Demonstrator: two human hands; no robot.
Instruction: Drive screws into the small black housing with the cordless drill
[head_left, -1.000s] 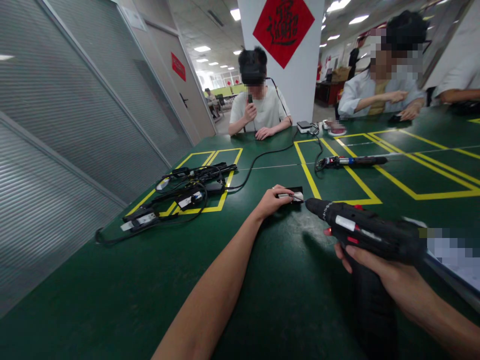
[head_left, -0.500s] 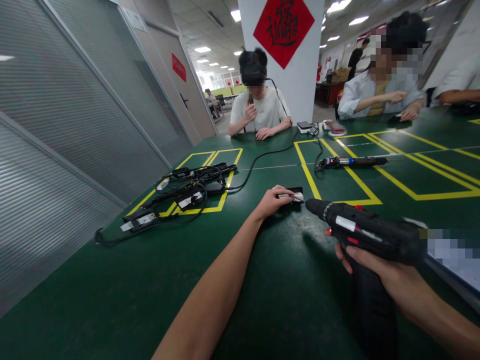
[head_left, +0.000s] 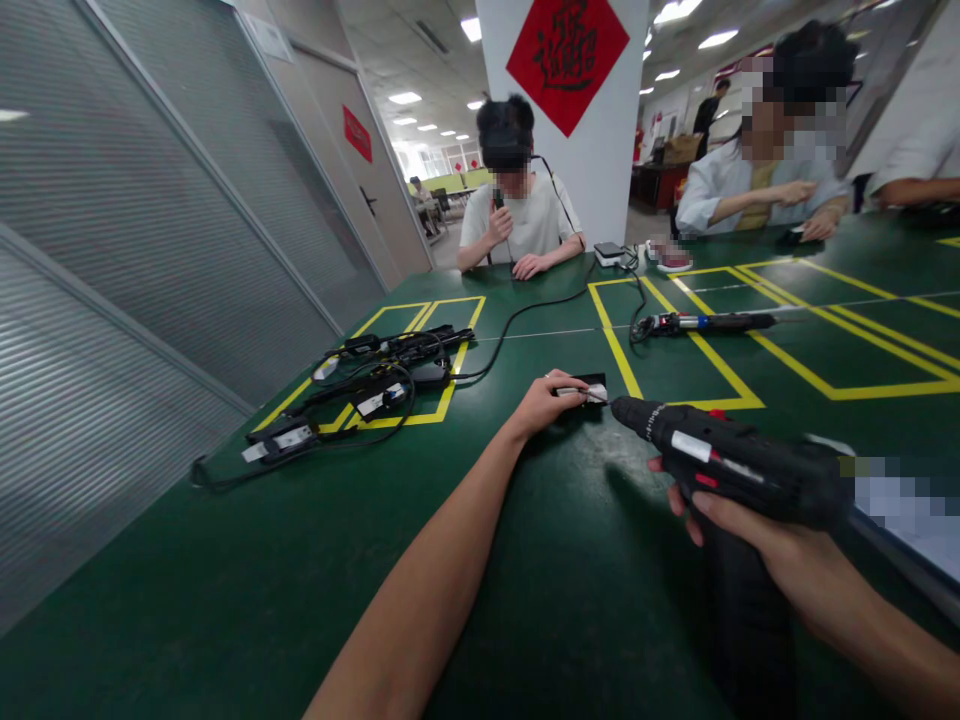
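My right hand [head_left: 739, 525] is wrapped round the grip of a black power drill [head_left: 750, 465] with red details. The drill's chuck points left, and its thin bit reaches a small black part with a white surface [head_left: 598, 393] on the green table. My left hand [head_left: 546, 402] rests on that part with its fingers closed on it, pressing it to the table. The fingers hide much of the part, and the exact contact of the bit is too small to make out.
Black adapters and cables [head_left: 405, 365] lie at the left, with one cable running to a white box [head_left: 611, 254]. A pen-like tool [head_left: 709, 322] lies behind the drill. Two people sit across the green table [head_left: 262, 600]. A pixelated object [head_left: 911, 510] is at the right.
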